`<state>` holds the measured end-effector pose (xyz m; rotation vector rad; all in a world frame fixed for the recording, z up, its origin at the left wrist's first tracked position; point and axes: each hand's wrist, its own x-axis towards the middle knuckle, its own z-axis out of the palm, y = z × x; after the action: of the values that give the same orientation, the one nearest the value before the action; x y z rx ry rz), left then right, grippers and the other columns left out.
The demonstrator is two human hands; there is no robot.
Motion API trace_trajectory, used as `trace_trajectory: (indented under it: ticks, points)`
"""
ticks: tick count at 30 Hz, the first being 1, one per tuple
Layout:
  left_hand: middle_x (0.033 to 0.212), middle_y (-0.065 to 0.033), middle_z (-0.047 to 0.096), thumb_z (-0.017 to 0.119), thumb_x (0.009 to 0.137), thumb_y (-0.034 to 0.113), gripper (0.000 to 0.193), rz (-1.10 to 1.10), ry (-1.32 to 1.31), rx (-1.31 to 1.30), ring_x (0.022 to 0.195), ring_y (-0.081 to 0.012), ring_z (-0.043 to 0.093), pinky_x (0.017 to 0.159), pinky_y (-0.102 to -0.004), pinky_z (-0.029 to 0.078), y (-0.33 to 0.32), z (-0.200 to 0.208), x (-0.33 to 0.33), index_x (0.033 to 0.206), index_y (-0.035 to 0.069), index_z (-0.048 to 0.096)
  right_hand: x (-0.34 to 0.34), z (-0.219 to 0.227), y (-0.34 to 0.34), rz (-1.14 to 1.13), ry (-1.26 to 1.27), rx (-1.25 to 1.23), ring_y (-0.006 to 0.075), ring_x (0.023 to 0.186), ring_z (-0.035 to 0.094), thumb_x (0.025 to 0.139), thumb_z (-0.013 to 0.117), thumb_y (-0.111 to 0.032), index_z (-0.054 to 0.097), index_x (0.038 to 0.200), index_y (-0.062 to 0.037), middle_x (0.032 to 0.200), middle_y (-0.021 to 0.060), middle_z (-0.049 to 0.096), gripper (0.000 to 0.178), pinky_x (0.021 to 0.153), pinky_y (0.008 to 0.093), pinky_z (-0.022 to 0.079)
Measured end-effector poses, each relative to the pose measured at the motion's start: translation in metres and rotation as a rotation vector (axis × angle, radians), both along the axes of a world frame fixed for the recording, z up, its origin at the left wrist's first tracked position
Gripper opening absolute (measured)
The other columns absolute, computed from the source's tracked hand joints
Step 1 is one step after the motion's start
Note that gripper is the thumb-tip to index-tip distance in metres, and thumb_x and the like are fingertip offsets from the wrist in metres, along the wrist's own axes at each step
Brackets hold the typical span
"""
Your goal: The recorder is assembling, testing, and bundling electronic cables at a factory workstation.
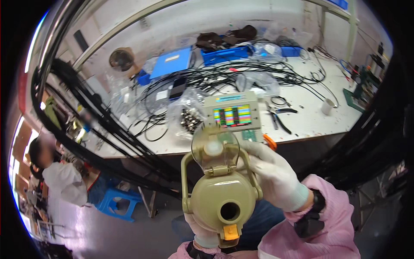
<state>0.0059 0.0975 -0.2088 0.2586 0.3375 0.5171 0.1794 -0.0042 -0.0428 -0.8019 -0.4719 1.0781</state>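
An olive-green water bottle (222,194) is held up close, its top facing me. The clear flip lid (214,151) stands raised on its hinge, a dark round mouth hole shows, and an orange latch (231,232) sits at the near rim. My left hand (202,231), in a white glove, is wrapped round the bottle's lower left side; its fingers are mostly hidden behind it. My right hand (276,177), also white-gloved, grips the bottle at its right, fingers bent by the carry handle (185,183) and the raised lid.
On the white bench (297,125) stand a tester with a coloured screen (233,115), a bag of metal connectors (189,118), pliers (278,118), a white cup (327,106) and tangled black cables (215,75). A blue stool (118,205) and a seated person (64,181) are at left.
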Motion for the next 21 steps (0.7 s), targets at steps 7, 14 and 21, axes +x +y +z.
trace_trajectory:
  ticks: [7, 14, 21]
  points:
    - [0.128, -0.0133, 0.040, 0.034, 0.082, 0.058, 0.069, -0.155, -0.099, 0.084, 0.111, -0.0349, 0.045, 0.092, -0.0471, 0.039, -0.009, 0.002, 0.031, 0.129, 0.007, 0.033, 0.031, -0.004, 0.001, -0.114, 0.022, 0.098, 0.0179, 0.096, 0.056, 0.082, 0.047, -0.011, 0.040, 0.119, 0.0038, 0.107, 0.0141, 0.055, 0.041, 0.084, 0.0297, 0.045]
    - [0.136, -0.0136, 0.030, 0.034, 0.082, 0.060, 0.068, -0.540, -0.264, 0.024, 0.120, -0.0404, 0.033, 0.091, -0.0586, 0.033, -0.025, 0.087, 0.098, 0.133, 0.016, 0.028, 0.084, 0.019, -0.004, -0.421, 0.077, 0.141, 0.0192, 0.080, 0.061, 0.085, 0.043, -0.016, 0.054, 0.102, -0.0015, 0.089, 0.0091, 0.062, 0.025, 0.075, 0.0311, 0.050]
    - [0.140, -0.0147, 0.021, 0.030, 0.085, 0.057, 0.062, -0.531, -0.343, 0.011, 0.127, -0.0398, 0.020, 0.094, -0.0663, 0.020, -0.007, 0.081, 0.090, 0.136, 0.024, 0.021, 0.195, 0.061, -0.059, -1.035, -0.102, 0.160, 0.0132, 0.047, 0.048, 0.084, 0.046, -0.019, 0.050, 0.073, -0.0082, 0.058, -0.0007, 0.049, 0.015, 0.043, 0.0273, 0.041]
